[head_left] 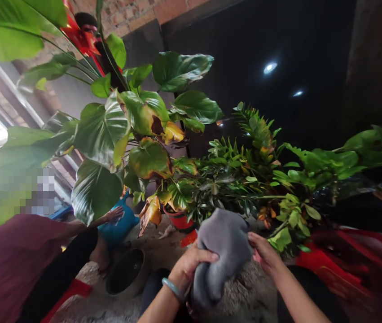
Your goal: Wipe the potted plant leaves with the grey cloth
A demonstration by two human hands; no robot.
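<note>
My left hand (191, 264), with a pale bangle on the wrist, is closed around a grey cloth (222, 251) at the bottom centre. My right hand (265, 253) touches the cloth's right side with its fingers curled against it. The cloth hangs bunched between both hands, just in front of a bushy plant with small glossy leaves (238, 179). A tall plant with big broad leaves (126, 130), some yellowed and browned, rises to the left of it.
Another person in a maroon top (9, 264) sits at the left, one hand on a blue pot (120, 222). A dark empty pot (126, 271) lies on the sandy ground. A red pot (179, 220) stands under the leaves. Red plastic (339, 264) sits at right.
</note>
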